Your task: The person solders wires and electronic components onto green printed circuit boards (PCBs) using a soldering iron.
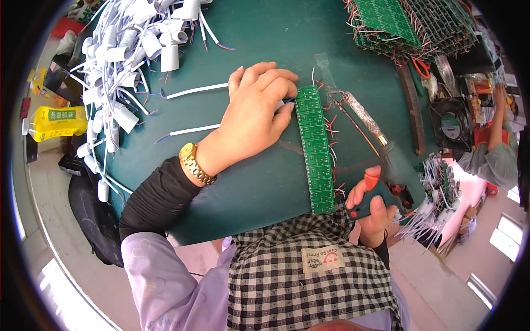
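Observation:
My left hand (pixel 255 107) is closed at the upper left edge of a long green circuit board strip (pixel 315 157). It pinches a white cable (pixel 199 89), whose thin coloured wire end meets the board near my fingertips. The exact grip is partly hidden by the fingers. A second white cable (pixel 194 130) lies below, running under my wrist. My right hand (pixel 371 205) is wrapped round the handle of a soldering gun (pixel 396 163) with an orange trigger. Its tip is just right of the board's top end, apart from it. Short red and white wires stick out along the board's right side.
White sockets with cables (pixel 124 55) are heaped at the upper left. Green circuit boards (pixel 386 22) are stacked at the upper right. A yellow bottle (pixel 59 122) stands left of the table (pixel 237 204). A black fan (pixel 451 124) and another person's arm (pixel 497 124) are at the right.

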The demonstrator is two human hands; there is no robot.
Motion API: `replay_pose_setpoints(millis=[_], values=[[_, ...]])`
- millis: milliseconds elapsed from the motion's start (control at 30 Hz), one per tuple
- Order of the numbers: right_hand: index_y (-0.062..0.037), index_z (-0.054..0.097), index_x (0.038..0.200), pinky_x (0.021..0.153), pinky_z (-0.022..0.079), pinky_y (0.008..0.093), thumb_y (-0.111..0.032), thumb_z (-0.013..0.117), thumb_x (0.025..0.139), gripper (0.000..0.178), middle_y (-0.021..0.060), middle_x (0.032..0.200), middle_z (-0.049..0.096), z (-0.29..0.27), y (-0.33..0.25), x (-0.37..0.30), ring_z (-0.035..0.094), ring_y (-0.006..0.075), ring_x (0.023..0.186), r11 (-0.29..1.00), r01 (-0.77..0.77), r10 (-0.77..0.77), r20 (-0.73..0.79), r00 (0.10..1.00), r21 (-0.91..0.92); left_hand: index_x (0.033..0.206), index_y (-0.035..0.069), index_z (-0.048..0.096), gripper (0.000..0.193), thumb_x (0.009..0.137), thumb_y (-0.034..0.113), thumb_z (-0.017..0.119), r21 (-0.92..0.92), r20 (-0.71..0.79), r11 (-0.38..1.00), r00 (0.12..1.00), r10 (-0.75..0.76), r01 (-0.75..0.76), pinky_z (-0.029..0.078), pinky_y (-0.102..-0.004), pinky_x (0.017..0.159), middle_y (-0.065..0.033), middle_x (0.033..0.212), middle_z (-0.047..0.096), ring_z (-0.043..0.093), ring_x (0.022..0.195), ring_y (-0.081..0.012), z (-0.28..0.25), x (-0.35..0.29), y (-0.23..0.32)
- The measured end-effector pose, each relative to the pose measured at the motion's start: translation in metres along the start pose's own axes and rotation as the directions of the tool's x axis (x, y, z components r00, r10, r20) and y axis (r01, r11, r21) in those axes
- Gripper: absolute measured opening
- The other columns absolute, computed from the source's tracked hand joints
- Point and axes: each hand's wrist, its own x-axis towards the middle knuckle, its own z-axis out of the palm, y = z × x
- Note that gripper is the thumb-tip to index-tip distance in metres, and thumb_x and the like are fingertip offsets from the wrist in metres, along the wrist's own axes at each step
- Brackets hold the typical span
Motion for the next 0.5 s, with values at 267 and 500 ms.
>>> replay_pose_setpoints(millis=[267,500], values=[[0.0064,0.036,0.123,0.053,0.046,0.0282,-0.032,0.055,0.09,0.054,0.0113,0.071,0.052,-0.0003,0.0005,0.0024,0.053,0.0176,0.057,1.0,-0.003,0.004,0.024,1.0,-0.021,0.088,0.008,0.051,0.02,0.073,0.005,0.065,-0.041,0.012,0.999,1.0,0.028,-0.027,0.027,-0.0566,0.098,-0.0049,0.111,0.058,0.046,0.116,-0.0336,-0.0015,-0.0007,-0.0023],[0.0063,0.036,0.123,0.054,0.046,0.0285,-0.033,0.057,0.089,0.055,0.0113,0.071,0.052,0.0006,-0.0023,0.0029,0.053,0.0178,0.058,0.999,-0.024,0.025,0.019,1.0,-0.046,0.084,0.007,0.053,0.017,0.072,0.002,0.065,-0.002,-0.001,0.997,0.997,0.072,-0.072,0.033,-0.045,0.096,-0.007,0.113,0.058,0.048,0.116,-0.0322,-0.002,0.0002,-0.0009]])
